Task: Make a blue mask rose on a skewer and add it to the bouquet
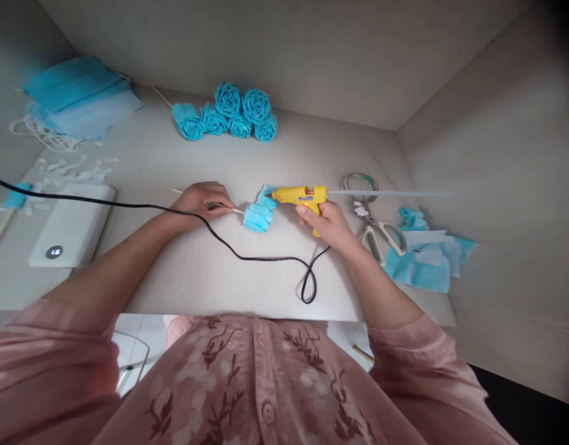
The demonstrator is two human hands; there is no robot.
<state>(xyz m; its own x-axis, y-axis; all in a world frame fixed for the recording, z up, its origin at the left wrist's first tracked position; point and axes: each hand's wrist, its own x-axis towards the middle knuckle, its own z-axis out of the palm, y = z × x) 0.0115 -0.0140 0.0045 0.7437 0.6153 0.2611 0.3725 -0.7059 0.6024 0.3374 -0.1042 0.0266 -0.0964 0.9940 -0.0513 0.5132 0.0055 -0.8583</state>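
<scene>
Pinched in my left hand (205,201) is a thin wooden stick (237,211). Its right end meets a pleated piece of light blue fabric (259,213) just above the table. My right hand (328,222) grips a yellow hot glue gun (298,195) by its handle. The gun points left, and its dark nozzle is at the upper right part of the blue fabric; whether it touches cannot be told. A long translucent glue stick (386,194) sticks out of the gun's back. From the handle a black cord (266,259) loops over the table and crosses my left forearm.
Rolled blue fabric roses (240,111) lie at the back. Blue face masks (80,93) are stacked back left, above white scraps (62,168) and a white power bank (71,225). Scissors (381,238), a roll of tape (360,185) and cut blue pieces (428,259) lie right, near a wall.
</scene>
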